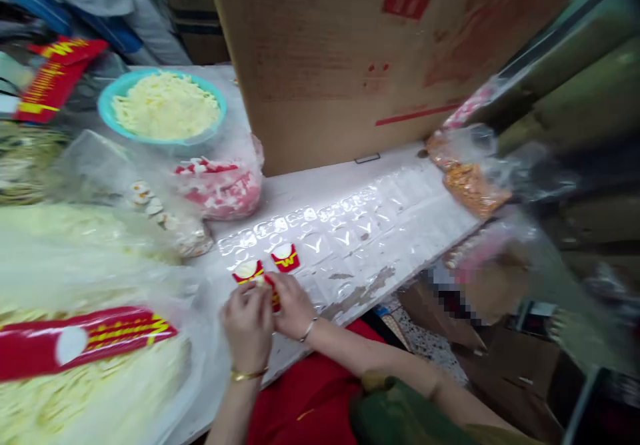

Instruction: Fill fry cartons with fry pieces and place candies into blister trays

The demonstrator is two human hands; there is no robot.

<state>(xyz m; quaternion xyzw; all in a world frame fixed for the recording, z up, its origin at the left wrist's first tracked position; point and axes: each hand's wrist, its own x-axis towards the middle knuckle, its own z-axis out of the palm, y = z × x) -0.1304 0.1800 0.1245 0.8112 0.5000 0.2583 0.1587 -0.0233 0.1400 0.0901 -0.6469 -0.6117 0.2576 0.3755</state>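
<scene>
My left hand (pixel 247 321), with a gold bangle at the wrist, is closed with its fingertips pinched together. A small pale yellow bit (pixel 261 282) shows at those fingertips; its exact shape is too blurred to tell. Close against it, my right hand (pixel 295 306) grips a small red miniature fries carton (pixel 275 297) with yellow markings, mostly hidden by the fingers. Just beyond the hands, a second fries carton (pixel 249 271) and a third carton (pixel 285 258) lie on the clear plastic moulded tray (pixel 345 235), each with a white rounded top.
A turquoise bowl (pixel 105 108) of pale yellow sticks stands back left. Nearby are a bag of pink-red pieces (pixel 225 195) and a large bag of pale strips (pixel 125 378). A tall cardboard box (pixel 340 85) blocks the rear. A bag of orange bits (pixel 475 188) sits at the right end.
</scene>
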